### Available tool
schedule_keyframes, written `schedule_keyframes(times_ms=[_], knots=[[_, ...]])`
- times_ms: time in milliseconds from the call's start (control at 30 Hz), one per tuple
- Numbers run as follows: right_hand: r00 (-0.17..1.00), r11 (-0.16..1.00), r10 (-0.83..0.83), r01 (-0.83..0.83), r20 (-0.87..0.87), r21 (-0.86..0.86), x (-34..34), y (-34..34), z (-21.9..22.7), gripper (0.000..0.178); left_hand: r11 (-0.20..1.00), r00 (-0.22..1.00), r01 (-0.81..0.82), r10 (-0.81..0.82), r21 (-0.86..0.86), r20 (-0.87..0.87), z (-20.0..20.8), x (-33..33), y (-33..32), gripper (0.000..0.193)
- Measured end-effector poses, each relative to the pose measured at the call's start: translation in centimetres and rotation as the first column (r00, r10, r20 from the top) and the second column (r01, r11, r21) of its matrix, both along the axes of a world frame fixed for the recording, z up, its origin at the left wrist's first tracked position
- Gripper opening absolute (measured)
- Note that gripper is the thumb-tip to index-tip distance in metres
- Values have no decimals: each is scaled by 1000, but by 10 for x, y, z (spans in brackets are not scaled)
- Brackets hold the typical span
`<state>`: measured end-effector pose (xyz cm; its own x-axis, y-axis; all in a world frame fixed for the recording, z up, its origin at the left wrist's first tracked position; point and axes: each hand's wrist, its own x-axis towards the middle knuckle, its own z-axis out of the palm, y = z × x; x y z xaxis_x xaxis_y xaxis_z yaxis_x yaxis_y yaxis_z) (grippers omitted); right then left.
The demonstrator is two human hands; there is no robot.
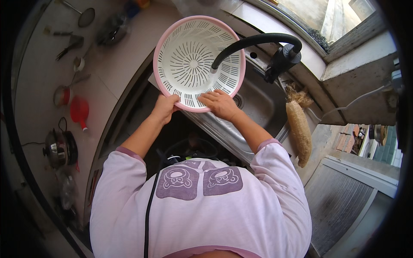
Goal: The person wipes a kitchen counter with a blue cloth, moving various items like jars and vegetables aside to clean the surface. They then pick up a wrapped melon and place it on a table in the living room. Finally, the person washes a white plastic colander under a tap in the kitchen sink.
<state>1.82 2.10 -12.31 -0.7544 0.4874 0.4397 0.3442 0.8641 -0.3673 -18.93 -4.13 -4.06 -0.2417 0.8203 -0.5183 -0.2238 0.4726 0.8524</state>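
Observation:
A round white slotted colander with a pink rim is held over the sink, its hollow facing up. My left hand is closed on its near-left rim, the thumb over the edge. Inside the near wall, my right hand rests with fingers stretched out flat on the slots, wrist across the rim. A black flexible faucet arches in from the right, its tip above the colander's inside. No water stream can be made out. Part of the steel sink shows to the right; the colander hides the rest.
Against the left side are a red ladle-like scoop, a lidded pot and a strainer. A tan loofah-like bundle lies at the sink's right edge. A window is at the upper right.

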Motion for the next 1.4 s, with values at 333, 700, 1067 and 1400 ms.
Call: schedule_keyframes(times_ms=[333, 700, 1067, 1400], knots=[[997, 986, 11, 1, 72, -168, -5, -20, 4, 38, 998, 996, 41, -38, -40, 75, -6, -12, -9, 44], [870, 887, -241, 378, 431, -266, 18, 41, -43, 39, 987, 981, 122, -103, -109, 166, -2, -14, -8, 43], [902, 533, -22, -354, -431, -768, -84, 41, -46, 15, 942, 957, 268, -236, -203, 171, -12, 4, -11, 43], [686, 586, -532, 721, 497, -370, 10, 50, -87, 15, 970, 974, 188, -164, -155, 157, -1, 0, -12, 46]])
